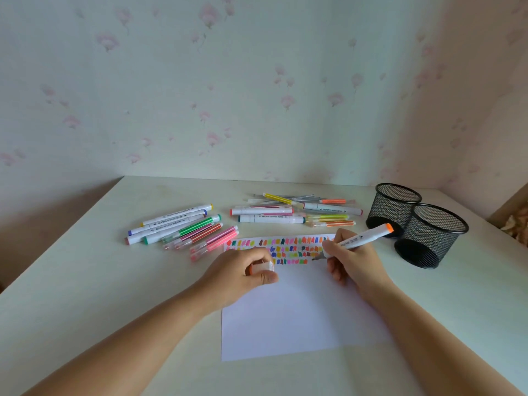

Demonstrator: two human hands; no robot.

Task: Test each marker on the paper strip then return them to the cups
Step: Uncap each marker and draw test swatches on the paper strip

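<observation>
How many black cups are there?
2. The back cup stands far off on the right side. The front cup stands right beside it, closer to us. None seems hidden.

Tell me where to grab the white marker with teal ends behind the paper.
Pinch the teal-ended marker at mid-barrel from above, thumb on its near side. It lies flat, crosswise, with bare table in front; a red-ended marker lies close behind it.

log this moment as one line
step: testing marker | right hand: holds orange marker, tip at paper | left hand: holds cap | cups: no markers visible
</observation>
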